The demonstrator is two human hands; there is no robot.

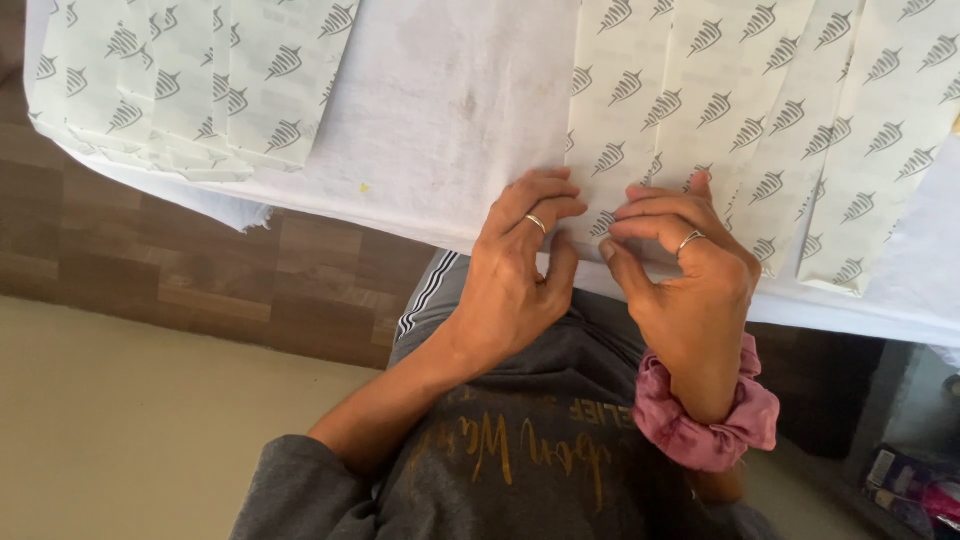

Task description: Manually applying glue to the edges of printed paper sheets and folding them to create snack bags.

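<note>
Left hand (520, 270): ringed; fingertips pressed on the near edge of the cream printed paper sheet (640, 130), thumb beneath, pinching
Right hand (680, 270): likewise pinched the same edge; pink scrunchie (705, 420) on wrist
Sheet: lay on white cloth-covered table (440, 110), overlapping similar sheets
Handling: likely light, thin, easily creased; best taken by the edge
Left: second paper stack (180, 80)

Both hands side by side at table's near edge: left hand (520, 270) and right hand (680, 270) on near end of cream printed paper sheets (700, 110) fanned out beyond them. Second stack of printed paper sheets (190, 80) far left of left hand. All on white cloth-covered table (440, 120)
</note>
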